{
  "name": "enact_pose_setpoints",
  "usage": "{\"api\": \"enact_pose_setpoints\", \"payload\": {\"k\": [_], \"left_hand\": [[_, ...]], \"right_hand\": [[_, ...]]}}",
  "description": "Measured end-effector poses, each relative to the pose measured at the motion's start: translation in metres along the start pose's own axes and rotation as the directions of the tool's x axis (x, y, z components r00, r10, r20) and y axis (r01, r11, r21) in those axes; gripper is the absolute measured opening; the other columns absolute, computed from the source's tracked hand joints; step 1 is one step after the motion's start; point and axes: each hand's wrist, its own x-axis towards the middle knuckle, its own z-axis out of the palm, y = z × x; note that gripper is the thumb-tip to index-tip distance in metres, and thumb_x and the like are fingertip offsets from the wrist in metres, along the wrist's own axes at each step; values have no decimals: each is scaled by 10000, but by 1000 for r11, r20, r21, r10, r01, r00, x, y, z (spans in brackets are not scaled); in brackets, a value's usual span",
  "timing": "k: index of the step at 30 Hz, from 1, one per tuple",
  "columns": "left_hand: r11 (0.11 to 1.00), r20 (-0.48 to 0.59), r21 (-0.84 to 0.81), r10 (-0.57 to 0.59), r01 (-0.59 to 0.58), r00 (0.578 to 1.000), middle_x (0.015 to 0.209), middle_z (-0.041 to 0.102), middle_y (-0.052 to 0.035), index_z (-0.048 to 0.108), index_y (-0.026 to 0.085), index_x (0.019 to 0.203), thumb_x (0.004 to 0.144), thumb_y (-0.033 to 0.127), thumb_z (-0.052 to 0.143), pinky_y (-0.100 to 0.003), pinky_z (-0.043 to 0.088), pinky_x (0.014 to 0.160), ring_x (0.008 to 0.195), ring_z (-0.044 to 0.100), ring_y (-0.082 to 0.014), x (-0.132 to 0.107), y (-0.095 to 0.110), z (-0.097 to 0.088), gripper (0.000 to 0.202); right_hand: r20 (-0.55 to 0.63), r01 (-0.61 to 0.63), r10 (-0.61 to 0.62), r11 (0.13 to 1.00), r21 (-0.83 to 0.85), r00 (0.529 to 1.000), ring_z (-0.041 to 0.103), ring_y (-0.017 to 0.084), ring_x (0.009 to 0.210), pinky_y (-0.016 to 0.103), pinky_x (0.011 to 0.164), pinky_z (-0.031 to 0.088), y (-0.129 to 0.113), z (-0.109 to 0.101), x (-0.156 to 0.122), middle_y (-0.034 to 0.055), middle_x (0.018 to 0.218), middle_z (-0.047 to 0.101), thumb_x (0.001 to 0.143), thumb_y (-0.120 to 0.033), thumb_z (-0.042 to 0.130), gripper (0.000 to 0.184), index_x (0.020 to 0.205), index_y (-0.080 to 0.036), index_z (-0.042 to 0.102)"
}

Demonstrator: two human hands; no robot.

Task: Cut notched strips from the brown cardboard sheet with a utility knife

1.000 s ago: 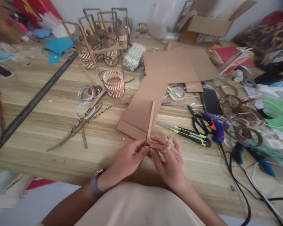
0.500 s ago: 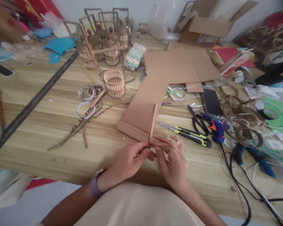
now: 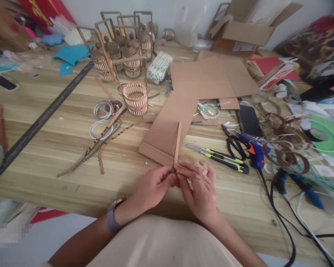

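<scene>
Between my hands, near the table's front edge, a narrow cardboard strip stands up and away from me. My left hand pinches its near end between thumb and fingers. My right hand is closed on the same end from the other side, its fingertips meeting the left ones; the part inside the fingers is hidden. Just beyond lies a large cut cardboard sheet. A yellow-black box cutter with its blade out rests right of my right hand.
Small stick-walled baskets with handles stand at the back left. Tape rolls and corrugated strips lie on the left. Black scissors, a blue glue gun, its cords, pliers and cardboard rings crowd the right.
The strip has shifted slightly left and turned a little more upright. My right hand has moved left, closer against my left fingers. The things on the table stay in place.
</scene>
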Motion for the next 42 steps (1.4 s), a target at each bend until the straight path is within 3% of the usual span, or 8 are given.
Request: {"api": "enact_pose_setpoints", "payload": {"k": [6, 16, 24, 31, 38, 42], "left_hand": [[1000, 42, -23, -7, 8, 999, 953, 773, -68, 726, 157, 1052, 984, 422, 523, -285, 531, 836, 916, 719, -204, -3, -1, 3, 341], [999, 10, -31, 11, -10, 1000, 1041, 761, -72, 699, 149, 1124, 985, 430, 513, -274, 502, 858, 977, 698, -206, -2, -2, 0, 364], [1000, 12, 5, 13, -13, 1000, 916, 759, -66, 722, 143, 1025, 980, 424, 511, -258, 517, 776, 871, 706, -193, -3, 0, 2, 354], [999, 18, -33, -26, 27, 1000, 945, 771, -71, 712, 162, 1157, 989, 373, 514, -301, 543, 845, 913, 726, -203, -5, -7, 3, 335], [998, 1, -55, 16, -16, 1000, 1032, 766, -79, 708, 150, 1121, 984, 443, 522, -287, 517, 866, 954, 706, -203, -1, -3, 0, 373], [1000, -23, 3, 10, -10, 1000, 977, 770, -74, 717, 140, 1071, 984, 441, 515, -273, 521, 814, 901, 708, -196, -2, -3, 0, 373]], "right_hand": [[-43, -62, 63, 998, 12, 997, 751, 192, 901, 423, 1037, 390, 2, -2, -1, -2, 891, 791, 941, -73, 557, 189, 996, -252, 580], [0, -20, 20, 1000, 6, 1000, 747, 203, 963, 411, 1008, 402, -2, -1, 0, 26, 952, 796, 950, -124, 590, 140, 1035, -235, 596], [-11, -28, 28, 1000, 1, 1000, 749, 204, 941, 420, 1033, 389, 0, 1, -3, 4, 942, 800, 930, -95, 592, 192, 1032, -258, 600], [17, -130, 130, 991, 15, 991, 745, 211, 939, 429, 990, 426, 3, -1, -4, -1, 932, 795, 956, -144, 540, 140, 979, -272, 590], [-13, -41, 41, 999, 36, 999, 749, 201, 936, 423, 1031, 392, -2, 1, -4, 21, 959, 799, 930, -103, 605, 178, 1035, -247, 600], [-17, -41, 41, 999, 0, 999, 744, 213, 972, 432, 1036, 393, -1, 3, -5, 34, 982, 798, 924, -110, 623, 173, 1034, -243, 605]]}}
